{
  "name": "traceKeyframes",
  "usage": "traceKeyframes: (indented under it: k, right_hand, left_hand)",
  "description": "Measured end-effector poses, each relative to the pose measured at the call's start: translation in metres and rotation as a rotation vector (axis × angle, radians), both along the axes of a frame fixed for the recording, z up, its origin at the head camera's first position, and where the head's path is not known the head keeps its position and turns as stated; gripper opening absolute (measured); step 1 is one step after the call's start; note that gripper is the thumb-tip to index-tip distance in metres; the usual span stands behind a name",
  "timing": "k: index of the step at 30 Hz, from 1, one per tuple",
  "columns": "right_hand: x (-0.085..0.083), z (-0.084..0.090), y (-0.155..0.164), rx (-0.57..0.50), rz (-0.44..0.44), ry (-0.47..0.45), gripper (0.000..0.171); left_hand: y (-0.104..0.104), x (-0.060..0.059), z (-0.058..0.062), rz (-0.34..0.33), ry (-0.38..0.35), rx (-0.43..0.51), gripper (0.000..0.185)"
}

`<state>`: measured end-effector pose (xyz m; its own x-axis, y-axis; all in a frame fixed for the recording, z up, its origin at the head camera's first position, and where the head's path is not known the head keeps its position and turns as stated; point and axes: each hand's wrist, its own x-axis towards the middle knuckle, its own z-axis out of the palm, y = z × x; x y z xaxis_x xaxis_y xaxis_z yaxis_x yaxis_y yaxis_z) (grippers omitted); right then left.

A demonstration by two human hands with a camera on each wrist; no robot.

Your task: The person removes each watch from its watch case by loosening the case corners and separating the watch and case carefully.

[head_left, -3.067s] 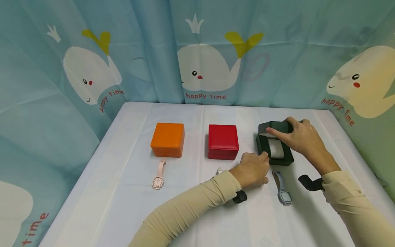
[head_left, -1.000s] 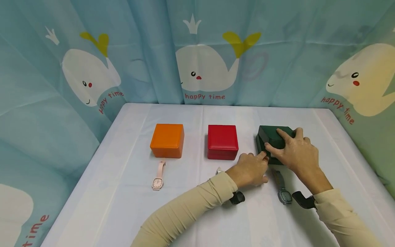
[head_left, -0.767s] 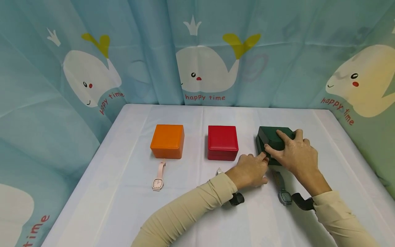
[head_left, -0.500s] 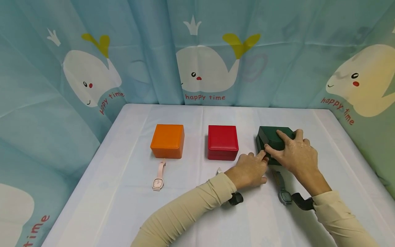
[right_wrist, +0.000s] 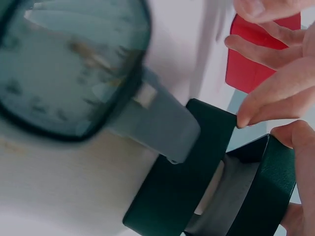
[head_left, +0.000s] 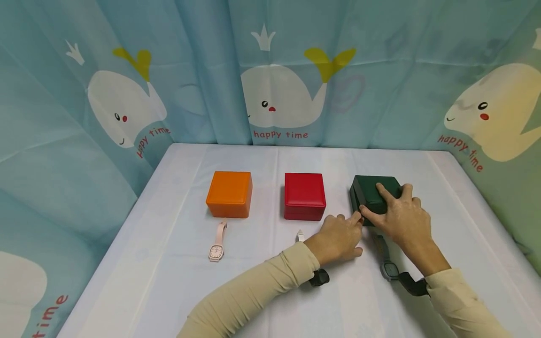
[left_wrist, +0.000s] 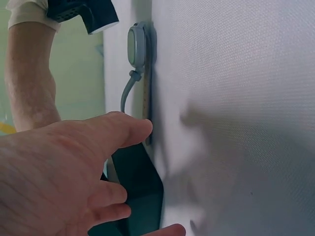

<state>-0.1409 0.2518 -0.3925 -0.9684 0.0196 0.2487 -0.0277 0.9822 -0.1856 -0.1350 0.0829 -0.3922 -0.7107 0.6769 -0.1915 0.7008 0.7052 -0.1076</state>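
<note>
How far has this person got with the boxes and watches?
Nothing looks finished. The pink watch and grey watch lie on the table in front of the boxes, and the orange box and red box are shut. In hand: the right hand grips the green box, its lid slightly ajar in the right wrist view; the left hand touches its front corner. Probably all the watches are left.

The scene is lit evenly and brightly from above; soft shadows are cast near the arms. Wrist views are blurred close up, edges are bent.
</note>
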Motion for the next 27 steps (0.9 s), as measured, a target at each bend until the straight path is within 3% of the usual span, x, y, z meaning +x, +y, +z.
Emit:
traceKeyframes:
  k: [5,15,27]
  right_hand:
    - [0.000,-0.002,-0.001,-0.012,0.009,0.003,0.082]
    - [-0.001,-0.005,-0.001,-0.018,-0.004,-0.014,0.083]
    - [0.004,-0.009,-0.001,-0.037,-0.013,-0.029,0.086]
  left_hand:
    - [-0.001,-0.001,0.001,0.010,-0.017,0.001,0.059]
    - [-0.017,-0.011,0.011,0.052,-0.143,0.045,0.065]
    - [-0.024,-0.005,0.012,0.014,-0.143,0.077,0.043]
